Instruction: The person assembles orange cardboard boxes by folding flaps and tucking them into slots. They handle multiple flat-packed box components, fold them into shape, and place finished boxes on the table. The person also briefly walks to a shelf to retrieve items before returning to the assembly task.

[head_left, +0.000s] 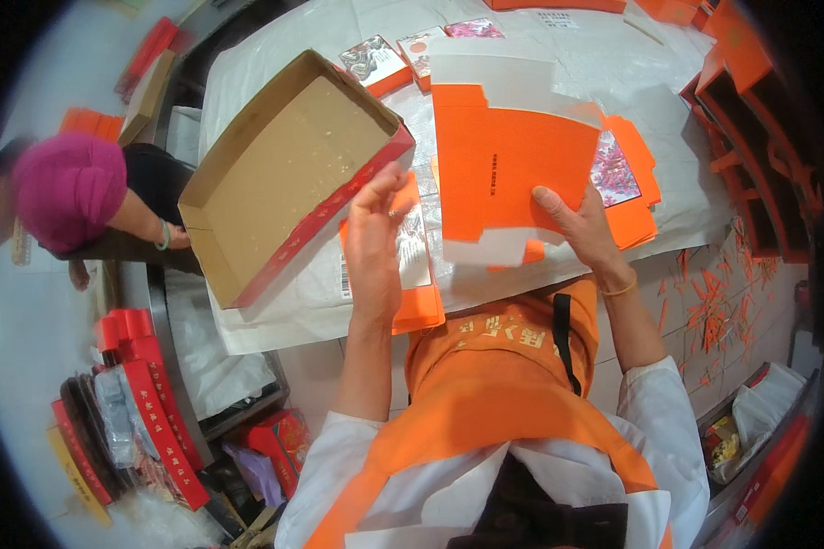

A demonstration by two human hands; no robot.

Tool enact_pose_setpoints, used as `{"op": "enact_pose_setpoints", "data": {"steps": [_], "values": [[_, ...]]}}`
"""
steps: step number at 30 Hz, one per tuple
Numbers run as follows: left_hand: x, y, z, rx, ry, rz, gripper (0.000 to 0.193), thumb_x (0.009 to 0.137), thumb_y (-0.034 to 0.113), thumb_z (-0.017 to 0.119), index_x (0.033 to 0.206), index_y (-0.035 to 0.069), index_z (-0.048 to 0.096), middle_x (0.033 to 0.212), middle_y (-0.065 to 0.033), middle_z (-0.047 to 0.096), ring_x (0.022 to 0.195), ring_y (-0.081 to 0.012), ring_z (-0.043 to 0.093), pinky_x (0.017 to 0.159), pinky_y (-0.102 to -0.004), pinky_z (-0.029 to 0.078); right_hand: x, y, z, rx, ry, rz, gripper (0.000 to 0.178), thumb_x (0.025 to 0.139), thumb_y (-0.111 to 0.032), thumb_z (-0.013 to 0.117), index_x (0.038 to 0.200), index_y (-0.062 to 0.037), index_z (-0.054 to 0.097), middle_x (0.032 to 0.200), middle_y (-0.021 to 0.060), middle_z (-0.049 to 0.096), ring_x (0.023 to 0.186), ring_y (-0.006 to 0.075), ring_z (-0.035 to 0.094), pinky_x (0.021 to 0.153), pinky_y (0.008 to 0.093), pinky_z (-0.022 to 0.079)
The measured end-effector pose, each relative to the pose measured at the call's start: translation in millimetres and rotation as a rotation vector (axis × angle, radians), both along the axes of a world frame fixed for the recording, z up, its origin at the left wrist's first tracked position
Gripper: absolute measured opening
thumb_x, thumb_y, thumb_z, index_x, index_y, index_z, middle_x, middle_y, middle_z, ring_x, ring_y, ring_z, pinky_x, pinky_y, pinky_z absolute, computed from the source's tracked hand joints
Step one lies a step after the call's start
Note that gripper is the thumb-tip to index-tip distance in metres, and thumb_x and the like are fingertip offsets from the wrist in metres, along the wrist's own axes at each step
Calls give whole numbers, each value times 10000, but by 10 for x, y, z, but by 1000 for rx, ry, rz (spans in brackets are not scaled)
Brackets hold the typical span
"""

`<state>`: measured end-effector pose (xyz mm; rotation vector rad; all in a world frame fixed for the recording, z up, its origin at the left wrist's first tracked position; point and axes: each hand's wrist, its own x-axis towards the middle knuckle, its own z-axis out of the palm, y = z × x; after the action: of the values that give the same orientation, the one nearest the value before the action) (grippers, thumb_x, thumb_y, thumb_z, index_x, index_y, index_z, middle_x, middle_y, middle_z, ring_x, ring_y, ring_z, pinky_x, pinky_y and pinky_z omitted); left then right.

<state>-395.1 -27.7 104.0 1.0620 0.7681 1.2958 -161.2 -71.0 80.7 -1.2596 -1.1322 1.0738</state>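
Observation:
My right hand point(587, 229) grips a flat, unfolded orange carton blank point(512, 156) by its right edge, the thumb lying on its orange face. White and grey flaps stick out at the blank's top and bottom. My left hand point(375, 238) is raised with its fingers extended and slightly bent, and nothing shows in it. It hovers beside the red outer wall of a shallow cardboard tray point(293, 174). Below that hand lie orange card blanks with a printed picture panel point(415, 247), partly covered by it. More orange blanks point(633, 224) with a pink flower print lie right of my right hand.
Small printed boxes point(375, 64) stand at the far side of the white-covered table point(274, 334). Orange boxes point(750, 119) are stacked at the right. Orange scraps point(709, 311) litter the floor. A co-worker in a purple top point(71, 192) bends at the left, one hand near the tray.

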Motion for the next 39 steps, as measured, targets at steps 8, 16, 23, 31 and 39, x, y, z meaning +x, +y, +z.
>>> {"op": "enact_pose_setpoints", "data": {"steps": [8, 16, 23, 31, 39], "values": [[229, -14, -388, -347, -208, 15, 257, 968, 164, 451, 1189, 33, 454, 1101, -43, 562, 948, -103, 555, 799, -260, 488, -165, 0, -75, -54, -21, -52, 305, 918, -181, 546, 1155, 8, 508, 1026, 55, 580, 909, 111, 553, 821, 263, 460], [329, -132, -912, -411, -192, 298, 328, 958, 343, 454, 1091, 43, 468, 1148, -100, 467, 1067, -197, 461, 954, -365, 387, -486, -441, -295, -359, 841, 123, 373, 945, -195, 493, 1246, 18, 440, 1186, 160, 548, 1121, 246, 524, 965, 377, 429], [479, -395, -1014, -525, -55, -136, 517, 983, 272, 405, 1391, -20, 282, 1439, -105, 272, 1332, -176, 220, 1080, -324, 222, -794, -493, -336, -147, 1049, -113, 401, 934, -214, 524, 1278, -28, 436, 1277, 108, 484, 1154, 230, 474, 995, 360, 368], [505, -550, -677, -320, 294, -58, 504, 897, 350, 537, 1222, -32, 482, 1091, -108, 573, 1001, -168, 531, 887, -322, 422, -905, -620, -523, -376, 445, -135, 368, 926, -219, 552, 1208, 7, 477, 1155, 62, 537, 948, 144, 559, 772, 255, 487], [42, -485, -607, -156, 466, 21, 504, 889, 307, 567, 1214, -55, 439, 1079, -166, 593, 988, -214, 575, 846, -348, 450, -368, -1088, 24, -364, 159, 386, 251, 919, -137, 486, 1098, 34, 526, 1135, 165, 560, 981, 229, 581, 834, 328, 468]]}}
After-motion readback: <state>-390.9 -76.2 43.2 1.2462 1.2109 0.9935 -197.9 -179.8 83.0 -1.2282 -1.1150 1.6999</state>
